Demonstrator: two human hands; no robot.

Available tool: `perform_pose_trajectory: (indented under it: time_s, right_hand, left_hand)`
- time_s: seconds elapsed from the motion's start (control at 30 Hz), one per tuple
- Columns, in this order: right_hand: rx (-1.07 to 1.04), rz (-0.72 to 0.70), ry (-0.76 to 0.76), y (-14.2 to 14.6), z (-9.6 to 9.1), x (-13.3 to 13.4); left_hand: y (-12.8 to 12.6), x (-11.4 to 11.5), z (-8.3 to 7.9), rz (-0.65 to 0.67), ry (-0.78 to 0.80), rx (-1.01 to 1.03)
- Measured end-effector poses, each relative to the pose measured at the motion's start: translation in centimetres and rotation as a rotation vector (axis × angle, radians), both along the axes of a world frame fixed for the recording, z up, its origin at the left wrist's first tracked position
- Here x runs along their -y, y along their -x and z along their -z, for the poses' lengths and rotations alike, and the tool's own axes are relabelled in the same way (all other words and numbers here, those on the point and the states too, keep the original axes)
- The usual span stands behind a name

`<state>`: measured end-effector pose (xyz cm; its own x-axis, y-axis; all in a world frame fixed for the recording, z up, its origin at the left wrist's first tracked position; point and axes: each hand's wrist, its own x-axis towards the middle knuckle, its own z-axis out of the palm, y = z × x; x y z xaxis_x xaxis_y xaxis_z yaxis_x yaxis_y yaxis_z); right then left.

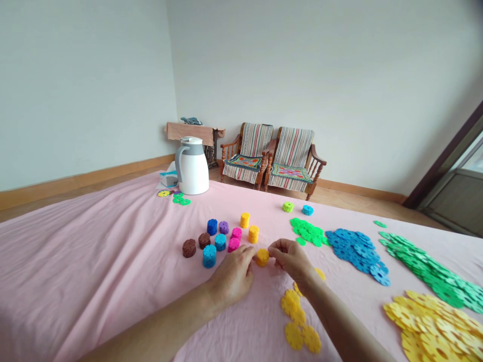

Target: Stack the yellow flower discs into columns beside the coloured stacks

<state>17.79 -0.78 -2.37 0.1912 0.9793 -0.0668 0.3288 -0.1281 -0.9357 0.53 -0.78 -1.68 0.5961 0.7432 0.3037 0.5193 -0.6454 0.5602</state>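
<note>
Both hands meet at a small yellow stack of snowflake discs (262, 257) low over the pink cloth. My left hand (233, 274) pinches its left side and my right hand (292, 259) grips its right side. Just beyond my fingers stand several finished stacks: two yellow (249, 227), two pink (234, 239), three blue (210, 255), two brown (189, 248) and one purple (224, 227). Loose yellow discs (298, 322) lie by my right wrist.
To the right lie piles of light green discs (308, 232), blue discs (358, 249), dark green discs (426, 266) and yellow discs (437, 327). A white jug (192, 166) and a tissue box (168, 178) stand far left. Two wooden armchairs (271, 160) stand by the wall.
</note>
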Motion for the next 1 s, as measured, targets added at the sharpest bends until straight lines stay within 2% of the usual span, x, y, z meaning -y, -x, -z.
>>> perform_pose_trajectory:
  time_s: [0.2, 0.37, 0.47, 0.73, 1.0]
  right_hand:
    - [0.323, -0.077, -0.148, -1.0, -0.6, 0.8]
    - [0.532, -0.223, -0.328, -0.3, 0.4, 1.6]
    - [0.638, -0.259, -0.39, 0.4, 1.1, 1.7]
    - [0.606, -0.235, -0.408, 0.6, 2.6, 1.0]
    - [0.606, -0.23, -0.398, 1.0, 2.2, 1.0]
  left_hand:
    - [0.0, 0.0, 0.2, -0.013, 0.009, 0.002]
    - [0.1, -0.2, 0.7, -0.036, -0.021, -0.009]
    - [0.2, -0.2, 0.9, -0.063, -0.038, -0.025]
    - [0.3, -0.3, 1.1, -0.057, -0.03, -0.014]
    - [0.3, -0.3, 0.8, -0.027, -0.017, 0.001]
